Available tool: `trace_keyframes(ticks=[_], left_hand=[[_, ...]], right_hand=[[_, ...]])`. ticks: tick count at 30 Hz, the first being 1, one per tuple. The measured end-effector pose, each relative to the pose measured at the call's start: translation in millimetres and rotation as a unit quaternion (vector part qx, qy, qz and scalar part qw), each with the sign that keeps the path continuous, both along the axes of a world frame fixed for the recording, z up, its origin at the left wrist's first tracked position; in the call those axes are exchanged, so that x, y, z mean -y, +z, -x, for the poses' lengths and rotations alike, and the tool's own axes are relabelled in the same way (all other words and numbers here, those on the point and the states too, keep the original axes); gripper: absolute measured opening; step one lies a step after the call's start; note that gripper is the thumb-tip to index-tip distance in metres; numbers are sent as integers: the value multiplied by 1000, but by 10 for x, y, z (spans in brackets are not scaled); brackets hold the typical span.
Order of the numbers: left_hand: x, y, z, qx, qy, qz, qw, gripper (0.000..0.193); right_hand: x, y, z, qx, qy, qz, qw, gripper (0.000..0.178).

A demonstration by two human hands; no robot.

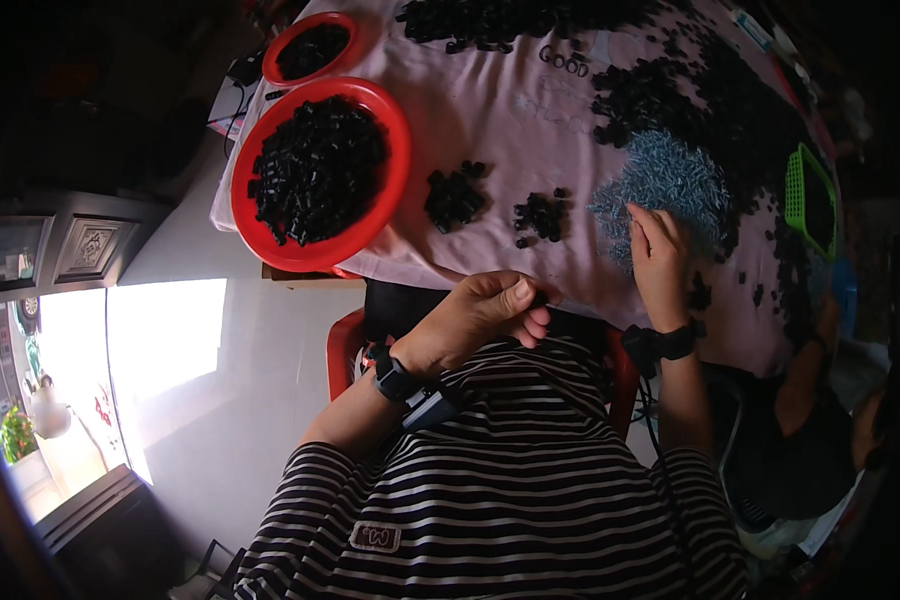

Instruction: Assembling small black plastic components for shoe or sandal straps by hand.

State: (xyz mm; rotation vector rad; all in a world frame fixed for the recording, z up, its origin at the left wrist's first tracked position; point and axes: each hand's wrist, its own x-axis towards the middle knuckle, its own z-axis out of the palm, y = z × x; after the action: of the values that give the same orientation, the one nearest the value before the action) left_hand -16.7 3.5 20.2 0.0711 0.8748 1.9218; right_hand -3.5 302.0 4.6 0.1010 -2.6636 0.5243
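Observation:
My left hand [490, 312] is closed in front of the table's near edge, thumb pressed against the curled fingers. Between them shows part of a small black plastic piece [541, 298]. My right hand [658, 262] reaches onto a heap of small silvery-blue screws [675, 178], its thumb and fingertips drawn together at the heap's near side. Whatever those fingertips hold is too small to make out. Two little clusters of black plastic pieces, one larger [455, 200] and one smaller [540, 217], lie on the pink cloth [490, 120] left of the screws.
A large red basin [398, 165] full of black pieces stands at the left, with a smaller red basin [348, 37] behind it. More black pieces [650, 95] spread over the far and right table. A green basket [796, 200] stands at right, near another person's arm [805, 375].

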Motion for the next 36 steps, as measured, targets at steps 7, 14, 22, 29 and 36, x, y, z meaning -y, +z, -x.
trace_keyframes(ticks=[7, 14, 22, 29, 36], left_hand=[[73, -55, 26, -16, -21, -29, 999, 50], [8, -25, -29, -26, 21, 20, 999, 53], [79, -64, 3, -12, -17, -4, 1000, 51], [75, -42, 14, 53, 19, -44, 997, 40], [187, -53, 177, 100, 112, -48, 988, 23]], right_hand=[[98, 2, 81, -2, 66, 22, 998, 27], [96, -54, 121, 45, -17, 144, 988, 21], [462, 55, 500, -35, 81, -39, 995, 15], [515, -9, 663, -22, 130, -101, 986, 13], [472, 89, 501, -12, 83, -107, 991, 23]])
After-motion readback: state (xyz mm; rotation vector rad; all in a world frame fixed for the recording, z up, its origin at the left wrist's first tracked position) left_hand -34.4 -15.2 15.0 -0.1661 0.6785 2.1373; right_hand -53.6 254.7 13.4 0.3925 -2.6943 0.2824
